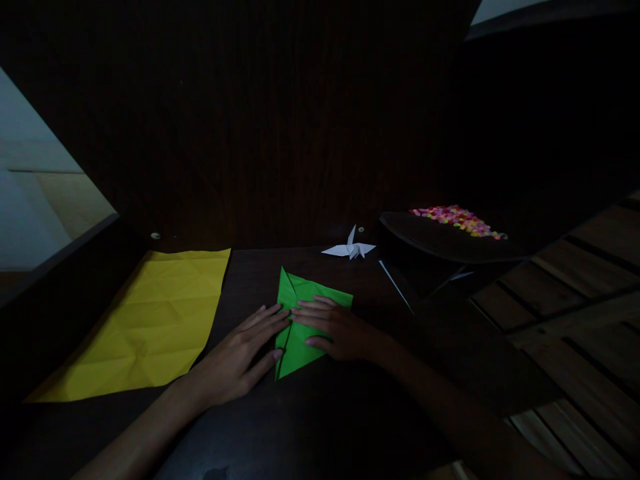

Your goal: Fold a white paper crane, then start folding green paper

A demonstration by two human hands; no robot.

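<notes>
Both flat, open hands, left hand (245, 353) and right hand (335, 330), press the partly folded green paper (300, 320), probably mid-fold; the yellow sheet (150, 320) lies unfolded.

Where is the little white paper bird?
In the head view, the white paper bird sits at the table's far edge, just beyond the green paper, left of the dark tray of colourful bits.

We sit in a dim room at a dark wooden table (350, 413) whose far edge meets a dark wood-grain wall (280, 120). To the right we see a wooden slatted floor (590, 280). On the far left a pale surface (40, 193) catches light, and another pale patch (500, 8) shows far right.
</notes>
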